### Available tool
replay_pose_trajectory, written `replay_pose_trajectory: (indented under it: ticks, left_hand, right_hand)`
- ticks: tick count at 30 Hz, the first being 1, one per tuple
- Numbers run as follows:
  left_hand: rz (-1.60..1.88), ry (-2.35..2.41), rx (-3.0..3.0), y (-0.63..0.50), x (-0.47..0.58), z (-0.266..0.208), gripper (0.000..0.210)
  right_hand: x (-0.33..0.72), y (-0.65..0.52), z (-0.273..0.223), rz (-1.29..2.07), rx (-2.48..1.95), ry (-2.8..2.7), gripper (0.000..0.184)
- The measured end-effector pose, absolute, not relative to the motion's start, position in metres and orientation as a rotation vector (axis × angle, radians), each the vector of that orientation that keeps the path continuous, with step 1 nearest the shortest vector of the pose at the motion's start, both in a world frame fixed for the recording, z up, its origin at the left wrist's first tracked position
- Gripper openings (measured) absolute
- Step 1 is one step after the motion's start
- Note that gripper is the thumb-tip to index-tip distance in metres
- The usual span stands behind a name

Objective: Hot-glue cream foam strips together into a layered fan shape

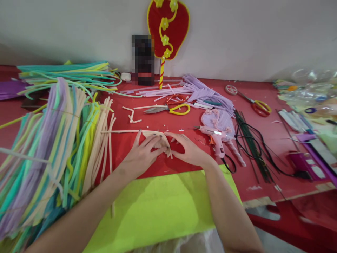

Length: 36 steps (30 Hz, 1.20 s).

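Note:
A small fan-shaped piece made of cream pipe cleaners (163, 142) lies on the red table in front of me. My left hand (143, 151) holds it from the left, fingers across its top and thumb at its lower side. One long cream pipe cleaner (121, 131) runs along its upper edge and bends down at the right. My right hand (187, 147) is curved about that bent side, with index finger and thumb against it. The fingers hide part of the piece.
Pipe-cleaner bundles (52, 147) crowd the left. Beyond my hands lie yellow-handled scissors (180, 109) and lilac pipe cleaners (205, 91). A pink glue gun (217, 137) with a black cord rests at right, near green stems (252, 151). A yellow-green sheet (163, 207) covers the front.

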State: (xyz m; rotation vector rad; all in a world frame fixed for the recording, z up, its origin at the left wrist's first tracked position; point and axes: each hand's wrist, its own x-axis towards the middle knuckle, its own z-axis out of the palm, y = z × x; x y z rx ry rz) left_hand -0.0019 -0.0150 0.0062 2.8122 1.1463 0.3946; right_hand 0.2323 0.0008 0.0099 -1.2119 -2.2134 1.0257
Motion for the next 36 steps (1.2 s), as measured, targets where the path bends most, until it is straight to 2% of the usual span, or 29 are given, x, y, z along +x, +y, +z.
replay_pose_trajectory:
  ticks: [36]
  left_hand:
    - [0.398, 1.144, 2.819, -0.0143, -0.0024, 0.003, 0.033]
  right_hand:
    - [0.2319, -0.001, 0.0116, 0.996, -1.184, -2.263, 0.071]
